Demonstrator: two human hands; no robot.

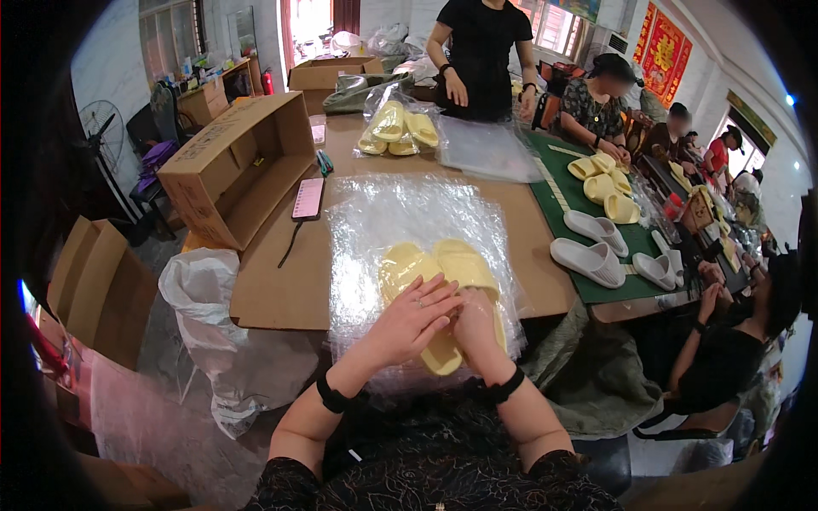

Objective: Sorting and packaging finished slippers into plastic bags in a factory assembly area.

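A pair of yellow slippers (464,263) lies in front of me on a stack of clear plastic bags (362,223), partly covered by shiny film. My left hand (417,315) rests flat over the slippers with its fingers stretched out, a ring on one of them. Beside it, my right hand (477,324) is closed at the strap of the right slipper, its fingertips hidden there. Black bands circle both wrists.
Cardboard covers the table (281,285). A phone (308,198), scissors (325,163) and an open carton (239,170) lie left. Bagged yellow slippers (396,128) sit beyond, near a standing person (486,60). White slippers (588,261) are on a green mat (567,230); other people sit right.
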